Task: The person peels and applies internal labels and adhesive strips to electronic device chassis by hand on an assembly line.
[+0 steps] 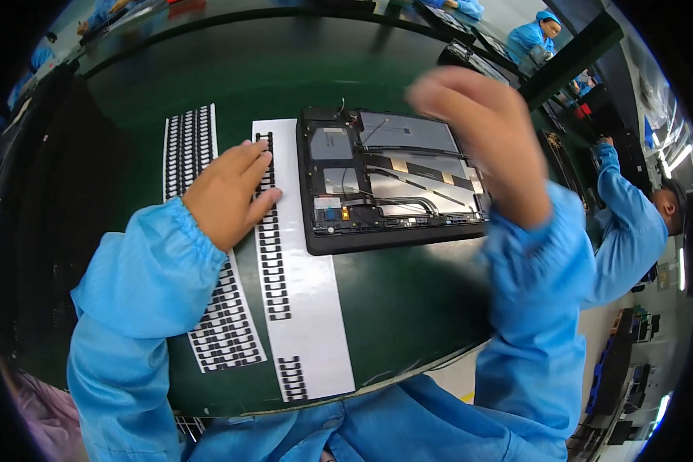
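My left hand lies with its fingers stretched out on a white backing sheet that carries a column of small black adhesive pieces. A gap breaks that column near the sheet's lower end. To the left, partly under my wrist, is a second sheet covered with several rows of the same pieces. An opened electronic device in a black frame, with silver panels and cables showing, overlaps the white sheet's right side. Above the device's right edge hangs my right hand, blurred by motion; whether its fingertips hold anything does not show.
The green tabletop ends in a curved front edge close to my body. A dark upright panel stands at the left. Another device lies at the far right. Co-workers in blue are at the back, and one person is close on the right.
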A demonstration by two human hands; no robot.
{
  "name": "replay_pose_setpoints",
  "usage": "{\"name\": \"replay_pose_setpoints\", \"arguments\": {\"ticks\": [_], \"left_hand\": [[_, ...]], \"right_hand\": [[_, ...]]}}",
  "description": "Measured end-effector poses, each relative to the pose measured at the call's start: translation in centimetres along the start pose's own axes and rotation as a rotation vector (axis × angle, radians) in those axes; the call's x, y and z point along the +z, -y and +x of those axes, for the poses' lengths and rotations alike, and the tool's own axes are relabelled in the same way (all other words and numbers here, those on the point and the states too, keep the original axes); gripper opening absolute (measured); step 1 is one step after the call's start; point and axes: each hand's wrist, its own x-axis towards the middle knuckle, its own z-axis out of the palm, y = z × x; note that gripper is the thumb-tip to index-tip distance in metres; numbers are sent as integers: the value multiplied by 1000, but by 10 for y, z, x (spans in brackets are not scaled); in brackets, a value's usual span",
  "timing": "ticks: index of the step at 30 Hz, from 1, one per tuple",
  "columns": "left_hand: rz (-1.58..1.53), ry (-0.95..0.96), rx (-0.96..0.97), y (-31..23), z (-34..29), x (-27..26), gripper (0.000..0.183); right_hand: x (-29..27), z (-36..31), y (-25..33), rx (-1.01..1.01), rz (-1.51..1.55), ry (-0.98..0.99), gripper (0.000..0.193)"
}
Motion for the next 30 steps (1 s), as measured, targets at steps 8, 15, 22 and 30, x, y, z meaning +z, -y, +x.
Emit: {"name": "replay_pose_setpoints", "arguments": {"ticks": [8, 15, 22, 30], "left_hand": [[-162, -46, 216, -49, 23, -49, 37], [-397, -111, 570, -85, 24, -12, 33], [-404, -100, 576, -83, 16, -4, 23], [-369, -93, 561, -79, 16, -5, 20]], "right_hand": [[-67, -110, -31, 368, 229, -3, 4], [-34, -83, -34, 134, 226, 245, 2], [-9, -78, -41, 56, -28, 274, 6], [-7, -71, -38, 107, -21, 259, 8]]}}
